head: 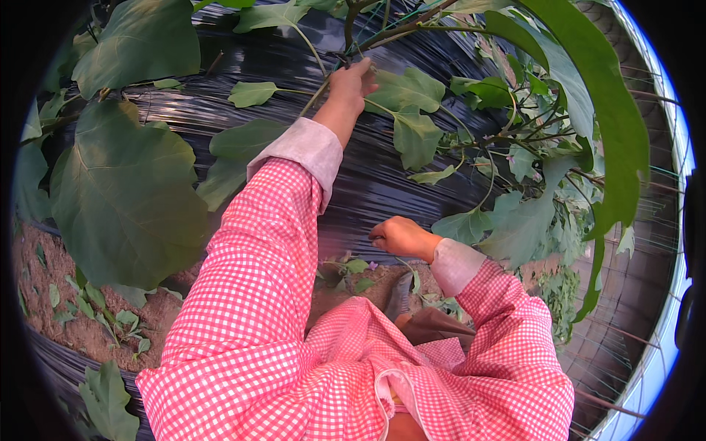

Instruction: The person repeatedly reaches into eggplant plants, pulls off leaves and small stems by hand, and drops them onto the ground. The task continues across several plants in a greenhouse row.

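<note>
My left hand (351, 85) reaches far forward to the base of an eggplant plant, at the fork of its stem (348, 33). Its fingers are at the stem and partly hidden, so whether they grip it cannot be told. Thin green twine (378, 25) runs up beside the branches. My right hand (404, 237) is curled, low over the black plastic mulch film (369, 193); its fingertips are turned away, and no object shows in it. Lobed leaves (411, 91) spread just right of my left hand.
Large eggplant leaves (124, 187) hang close on the left, and a long leaf (618, 121) arches on the right. Cut leaves (113, 320) lie on the bare soil (49, 259). A shoe (400, 295) stands below my right hand. Wires and netting (623, 308) run along the right edge.
</note>
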### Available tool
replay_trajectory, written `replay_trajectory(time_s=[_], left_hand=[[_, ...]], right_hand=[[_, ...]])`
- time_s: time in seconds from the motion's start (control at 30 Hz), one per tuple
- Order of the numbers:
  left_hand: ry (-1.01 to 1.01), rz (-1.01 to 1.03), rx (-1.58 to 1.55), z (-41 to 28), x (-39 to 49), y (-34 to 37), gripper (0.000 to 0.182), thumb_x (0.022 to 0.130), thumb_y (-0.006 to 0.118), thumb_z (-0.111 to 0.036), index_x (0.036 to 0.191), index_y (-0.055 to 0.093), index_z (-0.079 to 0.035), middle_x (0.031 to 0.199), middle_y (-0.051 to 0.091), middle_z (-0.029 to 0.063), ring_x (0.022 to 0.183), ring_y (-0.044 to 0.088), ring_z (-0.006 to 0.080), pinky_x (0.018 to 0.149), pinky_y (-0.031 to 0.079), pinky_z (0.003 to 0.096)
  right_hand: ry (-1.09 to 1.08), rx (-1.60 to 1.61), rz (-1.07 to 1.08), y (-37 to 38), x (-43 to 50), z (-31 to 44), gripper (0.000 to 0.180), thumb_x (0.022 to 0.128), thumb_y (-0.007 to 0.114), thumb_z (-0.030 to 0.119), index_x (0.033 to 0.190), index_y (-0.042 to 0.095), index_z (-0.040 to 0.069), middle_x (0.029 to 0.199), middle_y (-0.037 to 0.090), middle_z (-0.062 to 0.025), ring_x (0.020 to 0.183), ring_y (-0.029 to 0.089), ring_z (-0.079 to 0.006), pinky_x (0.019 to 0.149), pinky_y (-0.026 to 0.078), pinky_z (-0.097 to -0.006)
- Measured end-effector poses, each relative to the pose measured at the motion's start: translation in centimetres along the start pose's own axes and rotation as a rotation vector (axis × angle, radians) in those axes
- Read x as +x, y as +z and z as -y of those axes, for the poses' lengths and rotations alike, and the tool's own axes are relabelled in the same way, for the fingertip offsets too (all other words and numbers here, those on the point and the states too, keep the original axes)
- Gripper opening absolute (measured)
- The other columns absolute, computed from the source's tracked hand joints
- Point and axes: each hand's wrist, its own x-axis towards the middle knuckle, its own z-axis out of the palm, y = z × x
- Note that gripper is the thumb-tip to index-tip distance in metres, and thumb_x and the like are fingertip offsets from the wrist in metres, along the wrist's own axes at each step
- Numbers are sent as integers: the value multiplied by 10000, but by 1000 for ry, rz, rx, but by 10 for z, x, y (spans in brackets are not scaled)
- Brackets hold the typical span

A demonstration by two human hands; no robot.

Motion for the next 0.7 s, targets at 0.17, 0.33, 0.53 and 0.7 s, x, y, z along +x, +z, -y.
replay_trajectory(time_s=[0.17,0.33,0.53,0.7], left_hand=[[63,-15,109,5,0,-3,144,842,579,-216,877,564,-78,784,587,28,695,553,151,568,481,302],[89,-25,228,9,0,-14,235,880,494,-312,928,538,-87,852,582,17,755,538,134,594,416,280],[-83,-25,609,7,-27,-28,300,841,523,-329,957,552,-54,849,540,29,748,505,160,584,404,284],[-266,313,762,-11,-68,-31,218,797,563,-115,989,572,-11,800,600,85,662,571,186,570,500,319]], right_hand=[[289,285,-241,-19,20,-10,251,707,646,250,781,613,13,712,601,-165,688,580,-321,618,448,-385],[160,203,-274,-49,28,10,237,724,636,194,846,608,-8,770,611,-156,719,588,-265,657,459,-345],[195,285,-267,-50,1,25,224,727,623,169,879,620,4,762,621,-156,705,600,-271,663,467,-336],[100,334,-191,10,4,14,198,732,610,151,869,618,7,757,621,-161,698,603,-268,648,468,-343]])
